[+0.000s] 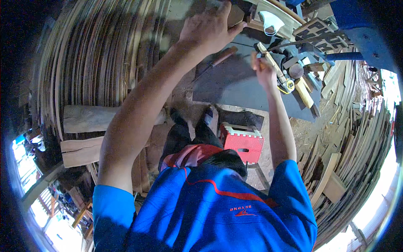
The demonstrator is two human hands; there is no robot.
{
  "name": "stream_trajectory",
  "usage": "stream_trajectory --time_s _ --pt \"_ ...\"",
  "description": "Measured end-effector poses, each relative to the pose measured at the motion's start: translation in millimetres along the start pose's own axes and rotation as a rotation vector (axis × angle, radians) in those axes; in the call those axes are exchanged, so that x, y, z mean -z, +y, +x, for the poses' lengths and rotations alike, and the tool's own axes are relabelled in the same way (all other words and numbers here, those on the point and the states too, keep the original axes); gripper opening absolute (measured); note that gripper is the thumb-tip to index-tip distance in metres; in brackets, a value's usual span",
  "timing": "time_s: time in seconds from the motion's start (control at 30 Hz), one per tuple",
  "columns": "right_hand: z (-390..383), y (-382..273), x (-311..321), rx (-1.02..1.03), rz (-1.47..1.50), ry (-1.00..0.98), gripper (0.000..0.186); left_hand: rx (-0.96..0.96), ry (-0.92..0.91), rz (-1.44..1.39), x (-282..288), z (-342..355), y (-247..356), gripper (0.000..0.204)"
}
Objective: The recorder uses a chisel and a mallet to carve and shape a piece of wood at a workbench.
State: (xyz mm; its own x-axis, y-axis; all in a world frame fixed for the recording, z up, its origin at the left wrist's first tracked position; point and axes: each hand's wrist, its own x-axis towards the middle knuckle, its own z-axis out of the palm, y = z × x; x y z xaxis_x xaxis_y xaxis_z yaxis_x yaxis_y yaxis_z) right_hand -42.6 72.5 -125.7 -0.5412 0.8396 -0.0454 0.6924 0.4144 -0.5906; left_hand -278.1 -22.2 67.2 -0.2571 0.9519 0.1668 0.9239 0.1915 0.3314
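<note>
My left hand (206, 28) reaches to the far side of the dark work surface (228, 90). Its thumb and a finger lie on either side of a brown wooden block (236, 15), gripping it; the other fingertips are hidden. Over the middle of the surface, my right hand (265, 72) has its fingers curled closed, and what is in them I cannot make out. Just right of it lies a long pale wooden piece (272, 62), with a yellow tape measure (288, 86) at its near end. Between my hands rests a wooden-handled tool (224, 56) with a thin dark blade.
Several tools and wood pieces crowd the surface's right side, among them a round wooden head (296, 71) and a yellowish wooden handle (304, 93). A white cup-like container (270, 23) stands at the back. A red step stool (242, 143) is by my feet. Stacked boards (100, 54) line the left.
</note>
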Motion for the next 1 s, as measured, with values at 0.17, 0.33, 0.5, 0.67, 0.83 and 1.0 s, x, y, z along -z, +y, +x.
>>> stream_trajectory --time_s 0.17,0.33,0.5,0.67,0.83,1.0 --pt "-39 -27 -62 0.035 0.161 0.107 0.026 0.091 -0.08 0.014 3 -3 12 0.071" --pt "-126 -99 -121 0.079 0.448 -0.266 0.018 0.021 0.142 0.167 -31 3 11 0.062" --pt "-119 -75 -136 0.15 0.404 -0.433 0.019 -0.117 0.116 0.051 -25 24 19 0.062" --pt "-40 -64 -88 -0.105 0.622 -0.398 0.038 -0.078 0.032 0.042 -24 36 22 0.063" --pt "21 -36 -122 -0.254 1.047 -0.555 0.042 -0.031 0.013 -0.035 -31 45 22 0.064" --pt "45 -43 -86 -0.18 0.995 -0.694 0.043 -0.057 0.07 -0.053 -18 50 8 0.064"
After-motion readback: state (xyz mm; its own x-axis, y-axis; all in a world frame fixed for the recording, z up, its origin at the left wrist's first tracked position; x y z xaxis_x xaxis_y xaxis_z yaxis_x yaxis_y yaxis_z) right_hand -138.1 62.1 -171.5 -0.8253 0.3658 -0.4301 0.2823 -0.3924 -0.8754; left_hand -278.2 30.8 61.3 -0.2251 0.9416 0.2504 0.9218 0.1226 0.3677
